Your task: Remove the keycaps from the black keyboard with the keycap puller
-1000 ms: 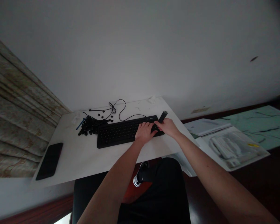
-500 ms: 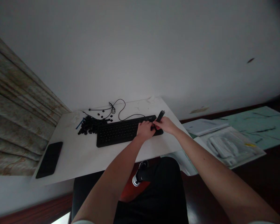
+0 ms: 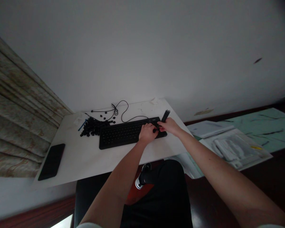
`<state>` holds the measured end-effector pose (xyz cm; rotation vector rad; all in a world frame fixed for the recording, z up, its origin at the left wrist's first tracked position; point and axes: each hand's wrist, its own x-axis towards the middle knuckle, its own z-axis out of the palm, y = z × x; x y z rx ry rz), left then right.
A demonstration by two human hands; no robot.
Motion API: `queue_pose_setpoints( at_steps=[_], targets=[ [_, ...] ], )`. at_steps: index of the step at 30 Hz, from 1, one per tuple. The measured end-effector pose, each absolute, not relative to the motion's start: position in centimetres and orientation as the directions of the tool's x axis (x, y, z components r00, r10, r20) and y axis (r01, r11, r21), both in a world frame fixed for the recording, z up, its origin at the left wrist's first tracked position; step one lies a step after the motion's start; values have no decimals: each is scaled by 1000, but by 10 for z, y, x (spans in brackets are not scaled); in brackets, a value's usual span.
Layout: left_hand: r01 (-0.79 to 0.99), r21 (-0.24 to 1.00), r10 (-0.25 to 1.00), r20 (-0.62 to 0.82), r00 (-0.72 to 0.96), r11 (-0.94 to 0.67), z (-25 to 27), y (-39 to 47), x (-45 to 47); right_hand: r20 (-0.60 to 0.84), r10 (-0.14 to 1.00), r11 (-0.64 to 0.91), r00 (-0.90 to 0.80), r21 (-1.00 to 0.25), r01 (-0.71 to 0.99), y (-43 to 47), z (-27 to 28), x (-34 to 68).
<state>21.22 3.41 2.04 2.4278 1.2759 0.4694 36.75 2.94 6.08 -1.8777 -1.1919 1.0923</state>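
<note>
A black keyboard (image 3: 121, 134) lies on the white table, its left and middle parts showing rows of keys. My left hand (image 3: 148, 133) rests over its right part, with fingers bent and the fingertips close to my right hand. Something small and dark shows at those fingertips, too small to name. My right hand (image 3: 168, 126) is closed around a black brush (image 3: 165, 116), held tilted with its wider, bristle-like end up and its lower end over the keyboard's right side. The keys under both hands are hidden.
A pile of loose black keycaps (image 3: 92, 126) with a blue stick (image 3: 82, 125) lies left of the keyboard. A cable (image 3: 127, 109) runs behind it. A black phone-like slab (image 3: 51, 162) lies at the table's (image 3: 80, 161) left edge. Packaged items (image 3: 235, 147) are at the right.
The brush in my right hand has shifted slightly up and right. My left hand stays at the same part of the keyboard. The whole view has shifted a little.
</note>
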Motion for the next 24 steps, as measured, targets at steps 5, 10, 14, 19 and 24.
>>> queue_pose_setpoints(
  at_steps=[5, 10, 14, 19, 24],
  targets=[
    [704, 461, 828, 141, 543, -540, 19, 34, 211, -286, 887, -422, 361, -819, 388, 27, 60, 358],
    [698, 449, 819, 163, 550, -558, 17, 35, 211, -271, 903, -390, 333, -843, 371, 16, 56, 367],
    [704, 447, 821, 145, 552, -552, 19, 34, 211, -302, 922, -372, 243, -868, 330, 16, 61, 375],
    [700, 455, 820, 142, 554, -551, 21, 34, 211, -349, 917, -397, 195, -849, 349, 25, 73, 372],
    [709, 450, 826, 134, 548, -543, 23, 33, 210, -351, 913, -409, 210, -767, 495, 37, 79, 363]
  ],
)
